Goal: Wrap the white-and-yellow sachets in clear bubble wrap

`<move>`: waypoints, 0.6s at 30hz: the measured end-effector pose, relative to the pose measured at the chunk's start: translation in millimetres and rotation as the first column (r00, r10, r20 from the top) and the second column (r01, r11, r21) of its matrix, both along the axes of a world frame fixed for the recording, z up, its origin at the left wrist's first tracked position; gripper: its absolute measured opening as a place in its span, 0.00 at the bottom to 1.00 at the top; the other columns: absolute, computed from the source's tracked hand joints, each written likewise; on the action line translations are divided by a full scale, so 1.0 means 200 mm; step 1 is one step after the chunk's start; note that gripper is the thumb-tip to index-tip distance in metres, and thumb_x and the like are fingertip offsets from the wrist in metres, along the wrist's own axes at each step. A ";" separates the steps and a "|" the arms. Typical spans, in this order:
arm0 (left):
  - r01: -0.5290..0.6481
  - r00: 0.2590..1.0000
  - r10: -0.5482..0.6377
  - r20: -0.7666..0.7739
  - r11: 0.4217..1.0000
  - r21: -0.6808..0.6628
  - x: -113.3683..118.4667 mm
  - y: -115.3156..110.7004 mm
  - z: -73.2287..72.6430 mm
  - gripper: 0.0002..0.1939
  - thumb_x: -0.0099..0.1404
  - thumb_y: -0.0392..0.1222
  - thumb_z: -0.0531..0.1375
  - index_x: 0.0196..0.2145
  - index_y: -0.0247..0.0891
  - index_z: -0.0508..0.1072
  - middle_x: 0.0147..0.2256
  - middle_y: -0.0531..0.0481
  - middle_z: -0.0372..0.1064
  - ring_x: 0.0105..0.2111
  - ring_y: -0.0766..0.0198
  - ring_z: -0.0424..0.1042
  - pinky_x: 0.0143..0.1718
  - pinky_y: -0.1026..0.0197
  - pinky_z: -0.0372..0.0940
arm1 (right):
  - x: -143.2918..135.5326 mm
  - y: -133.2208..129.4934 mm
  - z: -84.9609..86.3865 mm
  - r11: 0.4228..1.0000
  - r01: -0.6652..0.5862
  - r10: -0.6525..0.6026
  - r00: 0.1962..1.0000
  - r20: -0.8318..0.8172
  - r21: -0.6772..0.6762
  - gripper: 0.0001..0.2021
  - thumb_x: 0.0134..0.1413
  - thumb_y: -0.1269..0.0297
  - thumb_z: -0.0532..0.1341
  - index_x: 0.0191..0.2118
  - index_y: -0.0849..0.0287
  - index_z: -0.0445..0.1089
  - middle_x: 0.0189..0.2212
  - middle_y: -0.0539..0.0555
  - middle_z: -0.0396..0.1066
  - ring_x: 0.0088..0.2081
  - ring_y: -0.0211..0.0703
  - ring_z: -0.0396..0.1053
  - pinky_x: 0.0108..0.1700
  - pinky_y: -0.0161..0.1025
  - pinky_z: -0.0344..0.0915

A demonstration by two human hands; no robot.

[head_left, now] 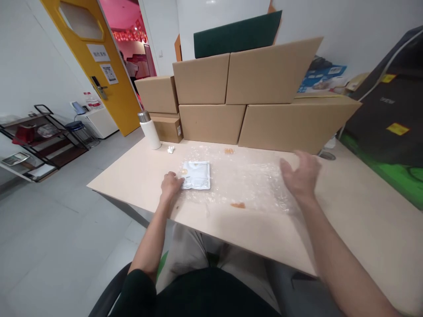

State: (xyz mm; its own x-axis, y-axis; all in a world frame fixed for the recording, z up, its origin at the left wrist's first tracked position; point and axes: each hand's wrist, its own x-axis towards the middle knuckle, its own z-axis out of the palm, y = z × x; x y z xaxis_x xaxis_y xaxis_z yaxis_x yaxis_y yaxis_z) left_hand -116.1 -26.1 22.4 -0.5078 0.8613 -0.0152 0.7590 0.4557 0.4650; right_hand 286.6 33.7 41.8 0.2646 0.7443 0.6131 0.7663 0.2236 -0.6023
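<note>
A flat white pouch [196,175] with small print lies on the left part of a clear bubble wrap sheet [254,182], which is spread over the table. My left hand [171,185] is at the pouch's left edge, its fingers curled and its thumb against that edge. Whether it also pinches the wrap's border is hard to make out. Above the right end of the wrap is my right hand [302,176], slightly blurred, thumb and fingers apart, holding nothing.
Stacked cardboard boxes [211,123] line the table's back edge. A white bottle [150,132] with a metal cap stands at the back left, near a crumpled white scrap [170,149]. At the right sits a large black bag [390,114]. The table's [132,176] front edge is close to my lap.
</note>
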 end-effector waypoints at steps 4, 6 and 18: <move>0.000 1.000 0.001 0.014 0.999 -0.050 -0.02 0.03 0.02 0.27 0.60 0.53 0.61 0.52 0.34 0.66 0.51 0.31 0.71 0.52 0.44 0.70 0.45 0.55 0.61 | -0.42 -0.09 0.02 0.861 -0.496 0.507 0.854 0.114 -0.113 0.17 0.58 0.58 0.57 0.51 0.56 0.71 0.53 0.61 0.71 0.56 0.58 0.64 0.61 0.57 0.53; 0.003 1.000 -0.001 0.030 0.998 -0.064 -0.02 0.04 0.02 0.25 0.59 0.53 0.62 0.48 0.34 0.69 0.48 0.31 0.73 0.50 0.44 0.71 0.42 0.56 0.61 | -0.64 -0.13 -0.01 0.735 -0.634 0.670 0.733 0.117 -0.240 0.18 0.61 0.58 0.55 0.54 0.56 0.71 0.56 0.61 0.69 0.58 0.58 0.62 0.61 0.56 0.54; 0.235 0.918 -0.308 0.249 0.930 0.283 0.16 0.06 0.21 0.20 0.67 0.57 0.54 0.39 0.37 0.72 0.35 0.48 0.72 0.33 0.63 0.70 0.34 0.63 0.63 | -0.91 -0.21 -0.11 0.420 -0.865 0.737 0.502 -0.452 -0.275 0.29 0.64 0.39 0.45 0.49 0.52 0.74 0.52 0.56 0.73 0.55 0.53 0.67 0.58 0.49 0.59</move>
